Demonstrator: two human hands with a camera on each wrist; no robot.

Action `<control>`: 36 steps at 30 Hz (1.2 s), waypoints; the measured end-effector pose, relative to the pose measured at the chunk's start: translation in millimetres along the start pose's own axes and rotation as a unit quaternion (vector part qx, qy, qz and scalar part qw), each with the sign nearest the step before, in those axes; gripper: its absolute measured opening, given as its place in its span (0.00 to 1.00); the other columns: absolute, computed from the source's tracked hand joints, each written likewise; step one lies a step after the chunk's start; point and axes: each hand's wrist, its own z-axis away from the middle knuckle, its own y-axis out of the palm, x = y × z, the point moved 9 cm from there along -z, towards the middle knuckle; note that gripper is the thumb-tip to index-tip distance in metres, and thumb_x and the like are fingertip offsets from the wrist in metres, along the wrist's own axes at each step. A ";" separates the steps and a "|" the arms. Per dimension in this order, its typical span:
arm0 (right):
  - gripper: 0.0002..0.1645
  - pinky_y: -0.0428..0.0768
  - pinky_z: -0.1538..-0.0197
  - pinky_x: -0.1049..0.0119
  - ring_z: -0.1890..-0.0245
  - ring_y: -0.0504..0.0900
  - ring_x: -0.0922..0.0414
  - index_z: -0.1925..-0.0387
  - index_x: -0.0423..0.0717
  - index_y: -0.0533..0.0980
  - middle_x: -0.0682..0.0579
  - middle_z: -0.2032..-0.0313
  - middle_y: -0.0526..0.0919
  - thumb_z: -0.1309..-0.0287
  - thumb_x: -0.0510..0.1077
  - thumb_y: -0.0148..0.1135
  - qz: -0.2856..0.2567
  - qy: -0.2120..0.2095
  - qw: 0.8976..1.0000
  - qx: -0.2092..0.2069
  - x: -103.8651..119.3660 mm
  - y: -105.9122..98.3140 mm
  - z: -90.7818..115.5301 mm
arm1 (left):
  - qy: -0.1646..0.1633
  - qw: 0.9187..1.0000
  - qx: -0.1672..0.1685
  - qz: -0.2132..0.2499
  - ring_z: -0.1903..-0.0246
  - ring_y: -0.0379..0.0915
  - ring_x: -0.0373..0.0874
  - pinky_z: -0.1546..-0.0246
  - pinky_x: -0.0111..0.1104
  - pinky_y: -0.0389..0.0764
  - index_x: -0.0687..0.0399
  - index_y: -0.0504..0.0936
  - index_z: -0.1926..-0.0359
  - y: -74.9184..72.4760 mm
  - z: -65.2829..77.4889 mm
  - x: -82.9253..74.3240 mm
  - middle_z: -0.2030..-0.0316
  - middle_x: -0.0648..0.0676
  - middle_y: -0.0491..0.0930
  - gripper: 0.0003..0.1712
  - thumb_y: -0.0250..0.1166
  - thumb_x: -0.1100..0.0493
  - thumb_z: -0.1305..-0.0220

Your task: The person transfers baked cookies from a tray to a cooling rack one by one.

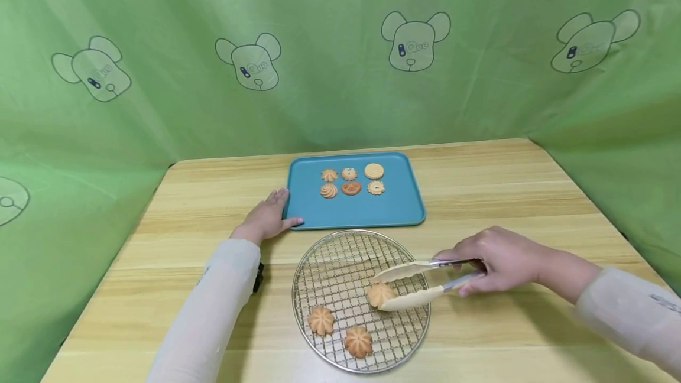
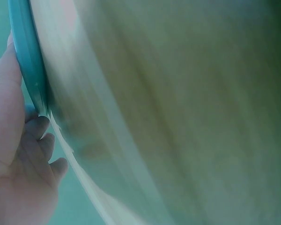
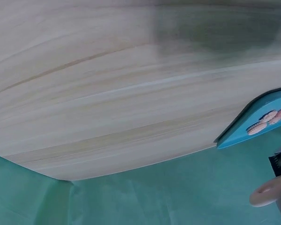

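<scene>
My right hand (image 1: 505, 260) grips a pair of tongs (image 1: 417, 297) with cream, scalloped tips and metal arms. The tips stand on either side of a flower-shaped cookie (image 1: 380, 294) on a round wire cooling rack (image 1: 367, 368); whether they squeeze it I cannot tell. Two more flower-shaped cookies, one on the left (image 1: 321, 320) and one near the front (image 1: 358, 341), lie on the rack. At the near left corner of a blue tray (image 1: 362, 214), my left hand (image 1: 268, 217) touches the rim, thumb spread from the fingers. The left wrist view shows the thumb along the tray's edge.
Two rows of assorted cookies, including a pretzel-shaped one (image 1: 351, 188) and a round one (image 1: 374, 171), lie on the tray behind the rack. All stands on a wooden table (image 1: 505, 194). Green curtains (image 1: 330, 99) with bear-head outlines hang behind and at the sides.
</scene>
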 end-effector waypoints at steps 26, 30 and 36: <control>0.34 0.80 0.66 0.76 0.65 0.81 0.69 0.51 0.45 0.81 0.57 0.60 0.85 0.58 0.60 0.75 0.002 -0.039 0.999 0.022 7.1 9.2 9.8 | 0.001 1.000 -0.002 -0.006 0.28 0.34 0.55 0.30 0.45 0.43 0.63 0.41 0.26 0.7 -1.2 0.6 0.27 0.59 0.41 0.54 0.52 0.32 0.36; 0.34 0.80 0.66 0.75 0.65 0.82 0.69 0.51 0.47 0.81 0.58 0.60 0.85 0.58 0.61 0.75 0.008 -0.033 0.999 0.027 5.8 10.3 10.8 | 0.000 1.000 -0.001 -0.005 0.28 0.34 0.54 0.30 0.45 0.43 0.62 0.41 0.26 1.5 -1.5 1.1 0.27 0.59 0.40 0.54 0.52 0.32 0.36; 0.35 0.79 0.67 0.76 0.68 0.80 0.70 0.50 0.48 0.81 0.59 0.60 0.85 0.58 0.62 0.75 0.006 -0.028 0.999 0.039 6.4 11.1 10.8 | -0.001 1.000 -0.002 -0.007 0.28 0.34 0.54 0.30 0.45 0.44 0.62 0.41 0.26 1.4 -1.7 0.7 0.27 0.59 0.40 0.54 0.52 0.32 0.36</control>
